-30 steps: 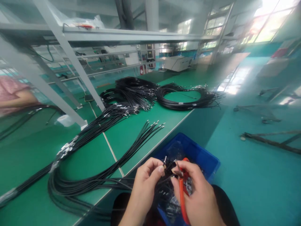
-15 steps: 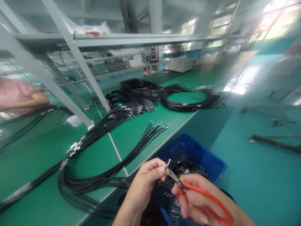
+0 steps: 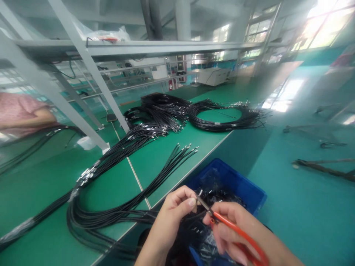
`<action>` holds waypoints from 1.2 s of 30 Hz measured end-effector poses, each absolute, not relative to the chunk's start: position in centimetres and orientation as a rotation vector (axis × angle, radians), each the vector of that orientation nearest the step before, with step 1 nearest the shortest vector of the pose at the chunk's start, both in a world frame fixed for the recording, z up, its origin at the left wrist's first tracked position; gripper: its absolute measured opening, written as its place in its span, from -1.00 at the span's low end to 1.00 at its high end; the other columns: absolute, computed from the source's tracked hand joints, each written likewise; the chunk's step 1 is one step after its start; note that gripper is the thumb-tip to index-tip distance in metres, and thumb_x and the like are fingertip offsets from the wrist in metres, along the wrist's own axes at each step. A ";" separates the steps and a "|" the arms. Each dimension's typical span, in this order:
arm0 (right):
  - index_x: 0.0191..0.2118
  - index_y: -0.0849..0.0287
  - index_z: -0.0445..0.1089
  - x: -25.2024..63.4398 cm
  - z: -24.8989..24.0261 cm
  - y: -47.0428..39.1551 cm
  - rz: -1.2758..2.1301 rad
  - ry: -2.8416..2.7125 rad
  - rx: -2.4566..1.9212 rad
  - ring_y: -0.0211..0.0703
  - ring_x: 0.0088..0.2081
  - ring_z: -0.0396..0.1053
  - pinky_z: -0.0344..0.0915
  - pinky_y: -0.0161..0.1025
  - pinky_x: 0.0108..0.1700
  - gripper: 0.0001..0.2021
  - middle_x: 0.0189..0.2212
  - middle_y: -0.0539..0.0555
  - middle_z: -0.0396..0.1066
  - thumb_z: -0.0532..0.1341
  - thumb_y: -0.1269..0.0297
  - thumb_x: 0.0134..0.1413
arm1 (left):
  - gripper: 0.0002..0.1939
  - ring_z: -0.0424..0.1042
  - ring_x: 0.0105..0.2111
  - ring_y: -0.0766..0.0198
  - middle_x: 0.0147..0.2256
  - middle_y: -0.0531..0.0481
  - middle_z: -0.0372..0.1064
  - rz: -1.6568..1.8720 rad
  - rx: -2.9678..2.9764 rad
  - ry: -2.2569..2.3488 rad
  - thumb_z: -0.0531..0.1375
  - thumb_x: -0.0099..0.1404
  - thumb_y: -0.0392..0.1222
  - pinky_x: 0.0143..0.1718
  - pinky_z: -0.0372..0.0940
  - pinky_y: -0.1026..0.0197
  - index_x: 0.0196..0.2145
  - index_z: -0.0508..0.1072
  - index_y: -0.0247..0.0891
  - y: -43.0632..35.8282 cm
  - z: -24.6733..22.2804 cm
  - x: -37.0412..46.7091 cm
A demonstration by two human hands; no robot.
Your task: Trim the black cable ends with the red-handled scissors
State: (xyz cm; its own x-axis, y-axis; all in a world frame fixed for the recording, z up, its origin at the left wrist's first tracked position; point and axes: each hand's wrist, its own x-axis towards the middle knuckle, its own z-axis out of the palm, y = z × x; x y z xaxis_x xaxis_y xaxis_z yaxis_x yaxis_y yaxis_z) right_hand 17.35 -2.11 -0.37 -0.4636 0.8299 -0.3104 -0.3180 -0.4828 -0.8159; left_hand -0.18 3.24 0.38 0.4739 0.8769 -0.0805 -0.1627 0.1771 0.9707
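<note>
My left hand (image 3: 179, 208) pinches a black cable near its silvery end (image 3: 200, 192), above the blue bin. Red-handled scissors (image 3: 235, 227) are in my right hand (image 3: 231, 229), with the fingers wrapped round the handles. The blades point up and left and meet the cable end beside my left fingertips. To the left, a fan of black cables with metal tips (image 3: 158, 181) curves over the green table (image 3: 111, 195) and runs back toward my left hand. A long bundle of black cables (image 3: 55, 203) lies farther left, bound with clear wrap.
Below my hands stands a blue bin (image 3: 241, 181) with plastic bags and small dark parts. Coiled cables (image 3: 213, 125) and a cable heap (image 3: 163, 107) lie farther back. Grey rack posts (image 3: 91, 70) rise at the left, near a person in pink (image 3: 24, 111).
The scissor blades have drawn closer together at the cable end, and the red handles have come nearer each other. My left hand has hardly moved.
</note>
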 end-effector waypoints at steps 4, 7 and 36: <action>-0.37 0.21 0.34 17.0 -0.2 -2.5 1.865 -1.008 -1.173 -0.48 -0.76 0.10 -0.06 -0.48 -0.69 -0.89 -0.66 -0.05 0.39 0.26 0.37 -0.10 | -0.87 0.18 -0.47 0.34 -0.52 0.09 0.23 0.850 1.225 0.831 0.15 0.21 -0.22 -0.37 0.10 0.33 -0.46 0.39 -0.31 3.3 -0.4 0.1; -0.41 0.21 0.38 17.2 -0.8 -2.8 1.721 -0.980 -1.180 -0.44 -0.71 0.14 0.00 -0.46 -0.64 -0.83 -0.69 -0.07 0.36 0.35 0.40 -0.23 | -0.91 0.27 -0.46 0.31 -0.51 0.07 0.31 0.824 1.389 0.932 0.14 0.20 -0.27 -0.39 0.15 0.32 -0.45 0.42 -0.27 2.4 -1.9 1.1; -0.25 0.16 0.34 17.6 -2.8 -1.4 1.255 -0.738 -1.072 -0.43 -0.78 0.07 -0.09 -0.40 -0.70 -0.59 -0.66 -0.06 0.31 0.39 0.09 -0.25 | -0.82 0.31 -0.57 0.25 -0.60 0.14 0.27 0.856 1.877 1.778 0.11 0.19 -0.09 -0.53 0.14 0.28 -0.30 0.36 -0.21 9.0 2.0 -7.2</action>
